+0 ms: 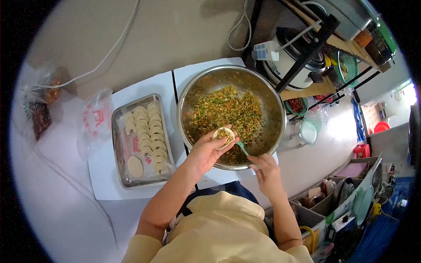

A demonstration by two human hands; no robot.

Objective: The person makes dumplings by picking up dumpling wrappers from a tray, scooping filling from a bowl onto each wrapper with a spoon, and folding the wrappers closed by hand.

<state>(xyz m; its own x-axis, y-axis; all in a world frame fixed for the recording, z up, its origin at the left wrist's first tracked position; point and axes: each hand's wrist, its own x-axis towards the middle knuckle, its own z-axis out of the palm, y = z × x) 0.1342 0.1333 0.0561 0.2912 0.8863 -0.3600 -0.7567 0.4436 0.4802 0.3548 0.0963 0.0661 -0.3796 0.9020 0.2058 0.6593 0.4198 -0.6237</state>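
My left hand (pixel 206 152) holds a round dough wrapper (pixel 224 136) with some chopped filling on it, over the near edge of a large steel bowl (pixel 184 92). In my right hand (pixel 265 168) is a light green utensil (pixel 241 147), its tip close to the wrapper. Chopped vegetable filling (pixel 228 109) covers much of the bowl's bottom. Left of the bowl, a metal tray (pixel 115 144) carries rows of folded dumplings (pixel 142 127) and a flat round wrapper (pixel 135 166) near its front.
A white table (pixel 103 184) bears tray and bowl. Plastic bags (pixel 95 120) lie at the left. A rice cooker (pixel 287 65) and a black-framed rack (pixel 307 50) stand behind right. Crates with household items (pixel 307 215) are at the lower right.
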